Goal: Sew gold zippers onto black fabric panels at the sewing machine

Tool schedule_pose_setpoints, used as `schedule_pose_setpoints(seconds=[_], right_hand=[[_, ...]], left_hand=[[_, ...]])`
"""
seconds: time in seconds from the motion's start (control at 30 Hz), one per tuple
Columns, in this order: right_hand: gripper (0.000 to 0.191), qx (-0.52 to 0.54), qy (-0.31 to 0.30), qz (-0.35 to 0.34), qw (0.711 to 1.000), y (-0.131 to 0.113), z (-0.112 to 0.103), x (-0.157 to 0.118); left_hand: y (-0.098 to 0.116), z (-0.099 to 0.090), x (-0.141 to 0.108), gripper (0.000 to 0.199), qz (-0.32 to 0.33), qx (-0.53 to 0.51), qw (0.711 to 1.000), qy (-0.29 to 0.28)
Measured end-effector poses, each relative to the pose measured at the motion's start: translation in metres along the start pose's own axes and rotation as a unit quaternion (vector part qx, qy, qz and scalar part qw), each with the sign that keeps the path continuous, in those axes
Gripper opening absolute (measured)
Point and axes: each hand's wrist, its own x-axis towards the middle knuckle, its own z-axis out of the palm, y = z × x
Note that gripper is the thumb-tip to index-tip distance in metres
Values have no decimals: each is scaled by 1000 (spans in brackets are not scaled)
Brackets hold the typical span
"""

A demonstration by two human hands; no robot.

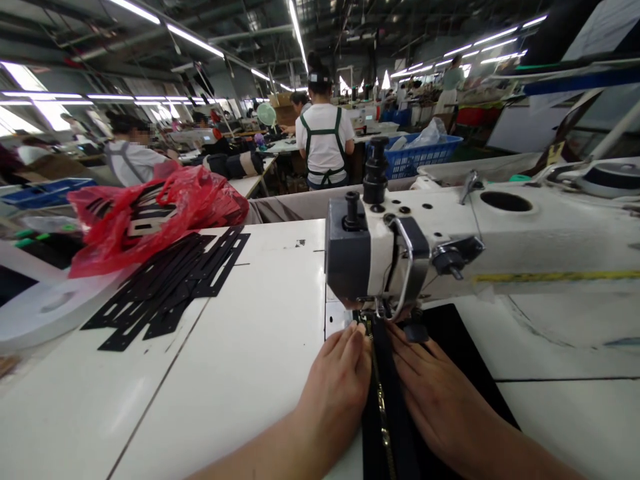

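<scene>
Fabric (pixel 457 337), black and flat, lies beneath and between the hands, its far end at the needle area of the sewing machine (pixel 550 247) just beyond the fingertips. A gold-coloured zipper (pixel 381 400) runs lengthwise between the two hands and back toward the body. The left hand (pixel 340 380) has its fingers bunched beside the zipper's far part; its thumb is hidden, so whether it pinches or only presses cannot be told. The right hand (pixel 430 387) is open, palm down, its fingers stretched over the cloth to the right of the zipper. The cloth looks light but fairly firm, likely to slide easily over the smooth white tabletop (pixel 260 340) yet to ripple if pushed from one side. The zipper seems the stiffer part, bendable along its length, with hard teeth that could drag or skew. Flat fingers on the cloth at either side of it would steady it best, with a light touch and the tips kept short of the needle. Left of the left hand, thin black cut pieces (pixel 170 287) lie in an overlapping heap beside a red plastic bag (pixel 200 200).
</scene>
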Motion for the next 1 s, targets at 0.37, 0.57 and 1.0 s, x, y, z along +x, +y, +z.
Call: schedule_pose_setpoints(seconds=[0.37, 0.57, 1.0], right_hand=[[46, -12, 46, -26, 999, 7, 11, -1], [49, -29, 60, -29, 997, 11, 13, 3], [63, -46, 49, -23, 997, -13, 11, -22]], left_hand=[[-2, -10, 10, 22, -24, -53, 997, -43], [-7, -9, 13, 21, -31, -83, 995, -41], [2, -20, -11, 24, 46, -46, 997, 32]])
